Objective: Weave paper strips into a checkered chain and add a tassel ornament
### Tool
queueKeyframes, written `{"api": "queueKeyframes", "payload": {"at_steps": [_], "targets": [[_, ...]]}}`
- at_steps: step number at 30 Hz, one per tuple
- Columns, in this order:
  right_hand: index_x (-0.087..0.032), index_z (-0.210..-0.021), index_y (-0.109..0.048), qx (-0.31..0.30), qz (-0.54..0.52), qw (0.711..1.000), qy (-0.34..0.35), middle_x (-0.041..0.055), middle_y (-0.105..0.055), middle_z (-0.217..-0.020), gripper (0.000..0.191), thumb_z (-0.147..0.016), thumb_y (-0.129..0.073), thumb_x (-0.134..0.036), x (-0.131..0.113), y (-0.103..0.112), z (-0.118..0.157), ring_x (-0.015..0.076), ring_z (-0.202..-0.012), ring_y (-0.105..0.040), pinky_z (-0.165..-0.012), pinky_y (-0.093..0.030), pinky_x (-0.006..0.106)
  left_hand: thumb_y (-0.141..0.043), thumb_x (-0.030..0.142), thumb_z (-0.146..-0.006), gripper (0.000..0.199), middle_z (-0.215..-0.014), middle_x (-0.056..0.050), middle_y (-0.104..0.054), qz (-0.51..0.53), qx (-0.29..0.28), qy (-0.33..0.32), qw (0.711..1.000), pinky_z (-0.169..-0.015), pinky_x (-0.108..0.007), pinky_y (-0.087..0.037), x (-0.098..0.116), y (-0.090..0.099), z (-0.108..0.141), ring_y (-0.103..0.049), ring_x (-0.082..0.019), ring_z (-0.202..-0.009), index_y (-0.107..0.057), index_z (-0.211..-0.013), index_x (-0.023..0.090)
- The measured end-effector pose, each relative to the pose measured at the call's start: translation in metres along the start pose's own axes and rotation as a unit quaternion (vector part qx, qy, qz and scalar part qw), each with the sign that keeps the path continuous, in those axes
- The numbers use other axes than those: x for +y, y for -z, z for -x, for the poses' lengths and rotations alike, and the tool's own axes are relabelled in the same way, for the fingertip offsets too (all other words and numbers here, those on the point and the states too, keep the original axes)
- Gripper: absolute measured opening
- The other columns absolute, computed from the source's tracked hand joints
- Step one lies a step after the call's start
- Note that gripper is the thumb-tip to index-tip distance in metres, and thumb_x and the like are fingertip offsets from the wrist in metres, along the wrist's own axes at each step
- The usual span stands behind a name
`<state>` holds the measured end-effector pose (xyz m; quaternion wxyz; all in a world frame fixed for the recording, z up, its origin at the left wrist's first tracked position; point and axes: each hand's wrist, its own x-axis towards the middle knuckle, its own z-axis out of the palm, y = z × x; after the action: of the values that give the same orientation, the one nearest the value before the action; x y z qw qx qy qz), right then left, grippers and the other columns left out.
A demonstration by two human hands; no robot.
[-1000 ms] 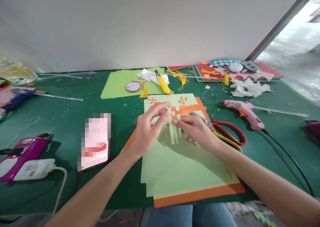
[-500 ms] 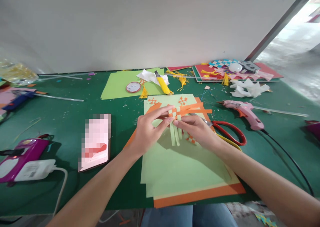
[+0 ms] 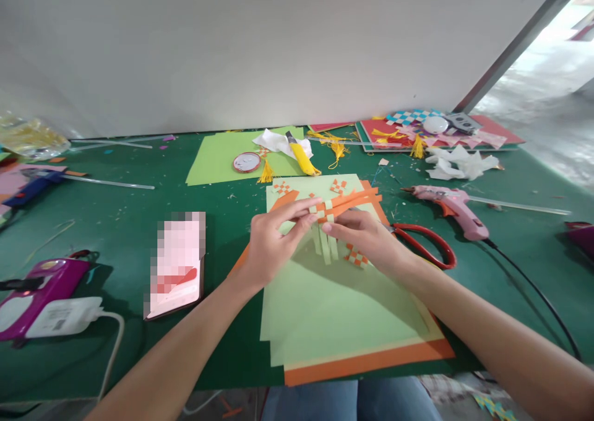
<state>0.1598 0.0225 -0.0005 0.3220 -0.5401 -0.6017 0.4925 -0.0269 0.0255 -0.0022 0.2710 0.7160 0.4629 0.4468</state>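
Between my hands is a small weave of orange and pale green paper strips [image 3: 328,212]. Its loose orange ends point right and its green ends hang down. My left hand [image 3: 277,241] pinches the woven part from the left, thumb below and fingers above. From the right, my right hand [image 3: 359,232] is closed on its lower edge, the thumb against the green strips. Beneath both hands lie stacked pale green sheets [image 3: 320,309] over orange paper [image 3: 371,362]. Small checkered woven pieces [image 3: 356,257] rest on the sheets. Red-handled scissors [image 3: 429,244] lie partly behind my right hand.
A pink glue gun [image 3: 457,209] with a cable lies to the right. On the left are a phone [image 3: 179,266], a purple power strip [image 3: 44,291] and a blue glue gun [image 3: 34,186]. A yellow cutter [image 3: 304,156], round lid [image 3: 247,161] and tissue [image 3: 464,161] sit farther back.
The woven strips have tilted and turned slightly in my fingers, and the orange ends have swung closer together. Both hands stay in nearly the same place.
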Motion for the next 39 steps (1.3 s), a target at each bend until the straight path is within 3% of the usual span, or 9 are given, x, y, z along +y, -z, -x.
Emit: {"api": "queueKeyframes", "payload": {"at_steps": [7, 11, 17, 22, 26, 30, 34, 37, 39], "targets": [[-0.02, -0.083, -0.067, 0.029, -0.181, 0.982, 0.047, 0.0028, -0.07, -0.09, 0.028, -0.07, -0.076, -0.043, 0.007, -0.006, -0.004, 0.0173, -0.084, -0.062, -0.077, -0.048, 0.031, -0.064, 0.035, -0.088, 0.035, -0.089, -0.002, -0.075, 0.016, 0.009, 0.02, 1.0, -0.08, -0.025, -0.052, 0.002, -0.002, 0.003, -0.07, -0.017, -0.085, -0.064, -0.122, 0.026], [-0.02, -0.075, -0.062, 0.04, -0.24, 0.969, 0.049, 0.0003, -0.067, -0.077, 0.03, -0.063, -0.081, -0.041, 0.007, -0.008, -0.004, 0.0164, -0.075, -0.062, -0.073, -0.05, 0.031, -0.063, 0.036, -0.088, 0.035, -0.087, -0.002, -0.075, 0.011, 0.001, 0.012, 1.0, -0.08, -0.026, -0.053, 0.003, -0.007, 0.006, -0.071, -0.017, -0.082, -0.064, -0.121, 0.026], [-0.021, -0.078, -0.068, 0.049, -0.201, 0.972, 0.113, 0.001, -0.067, -0.082, 0.016, -0.072, -0.077, -0.033, 0.007, -0.006, -0.003, 0.0173, -0.08, -0.062, -0.077, -0.05, 0.032, -0.064, 0.037, -0.087, 0.033, -0.095, -0.002, -0.075, 0.021, 0.002, 0.014, 1.0, -0.078, -0.024, -0.054, 0.002, -0.007, 0.006, -0.071, -0.017, -0.087, -0.065, -0.119, 0.028], [-0.024, -0.081, -0.073, 0.09, -0.121, 0.965, 0.215, 0.0023, -0.063, -0.09, 0.006, -0.075, -0.075, -0.025, 0.009, 0.003, -0.002, 0.0182, -0.089, -0.06, -0.079, -0.049, 0.033, -0.059, 0.046, -0.088, 0.039, -0.096, -0.005, -0.073, 0.123, -0.029, 0.101, 0.987, -0.071, -0.025, -0.056, 0.004, -0.006, 0.002, -0.069, -0.017, -0.085, -0.063, -0.119, 0.023], [-0.028, -0.087, -0.075, 0.126, 0.021, 0.934, 0.335, 0.0023, -0.056, -0.092, 0.014, -0.079, -0.072, -0.017, 0.004, 0.013, 0.002, 0.0178, -0.089, -0.056, -0.083, -0.046, 0.035, -0.056, 0.051, -0.089, 0.041, -0.087, -0.008, -0.071, 0.267, -0.103, 0.203, 0.936, -0.064, -0.026, -0.054, 0.003, -0.003, -0.005, -0.069, -0.017, -0.075, -0.066, -0.11, 0.017], [-0.032, -0.088, -0.075, 0.134, 0.131, 0.898, 0.398, 0.003, -0.056, -0.094, 0.018, -0.082, -0.067, -0.016, 0.005, 0.015, 0.004, 0.0211, -0.097, -0.053, -0.088, -0.044, 0.039, -0.07, 0.036, -0.082, 0.035, -0.088, -0.006, -0.071, 0.366, -0.165, 0.266, 0.876, -0.067, -0.025, -0.054, 0.001, 0.0, -0.009, -0.07, -0.016, -0.075, -0.066, -0.112, 0.019], [-0.033, -0.107, -0.069, 0.157, 0.148, 0.889, 0.404, 0.0042, -0.057, -0.107, 0.03, -0.082, -0.065, -0.017, 0.012, 0.013, 0.0, 0.0234, -0.105, -0.053, -0.092, -0.044, 0.043, -0.075, 0.028, -0.078, 0.035, -0.081, -0.001, -0.07, 0.372, -0.121, 0.254, 0.885, -0.067, -0.025, -0.055, -0.002, -0.002, -0.008, -0.069, -0.014, -0.07, -0.066, -0.11, 0.02], [-0.03, -0.124, -0.056, 0.183, 0.084, 0.923, 0.329, 0.0061, -0.058, -0.112, 0.045, -0.08, -0.066, -0.021, 0.014, 0.011, -0.007, 0.0233, -0.105, -0.055, -0.086, -0.048, 0.04, -0.075, 0.03, -0.077, 0.039, -0.077, 0.0, -0.07, 0.332, -0.044, 0.214, 0.918, -0.068, -0.026, -0.055, -0.001, -0.004, -0.007, -0.069, -0.014, -0.07, -0.064, -0.114, 0.02], [-0.027, -0.121, -0.056, 0.15, 0.048, 0.952, 0.261, 0.0057, -0.06, -0.106, 0.042, -0.081, -0.067, -0.026, 0.014, 0.01, -0.009, 0.0218, -0.098, -0.058, -0.079, -0.05, 0.037, -0.074, 0.03, -0.078, 0.04, -0.078, -0.001, -0.07, 0.296, 0.007, 0.18, 0.938, -0.069, -0.026, -0.055, 0.002, -0.003, -0.007, -0.068, -0.014, -0.071, -0.063, -0.115, 0.02]]}}
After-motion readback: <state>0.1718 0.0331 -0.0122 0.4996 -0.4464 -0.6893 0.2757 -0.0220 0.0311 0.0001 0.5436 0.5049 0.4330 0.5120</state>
